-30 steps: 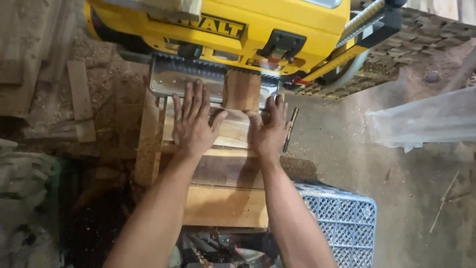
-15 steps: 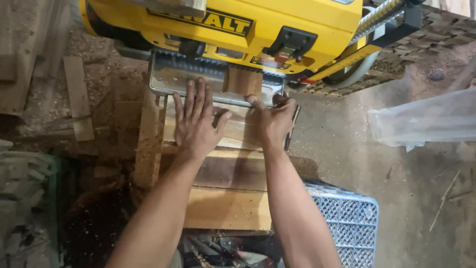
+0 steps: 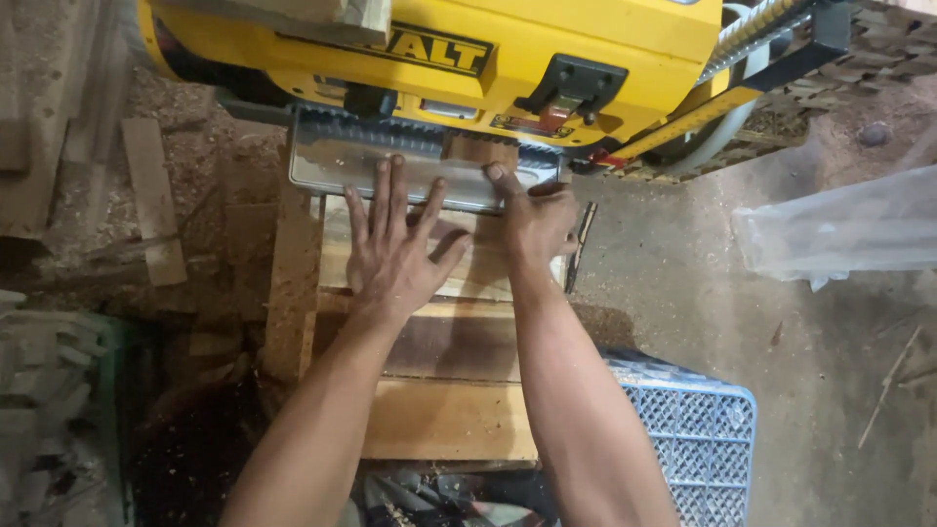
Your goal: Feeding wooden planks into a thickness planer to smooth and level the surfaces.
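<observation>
A yellow thickness planer stands at the top of the head view, its metal infeed table facing me. A small brown wood block sits almost wholly inside the planer's mouth. My right hand pushes its end with the index fingertip, other fingers curled. My left hand lies flat, fingers spread, across the metal table's edge and the wooden boards of the stand below.
A blue plastic crate stands at lower right on the concrete floor. A clear plastic sheet lies at right. Wood offcuts and sawdust lie at left. A grey hose runs from the planer's right side.
The wood block has gone further into the planer. My right hand went from flat to pushing with one finger. The camera has moved closer.
</observation>
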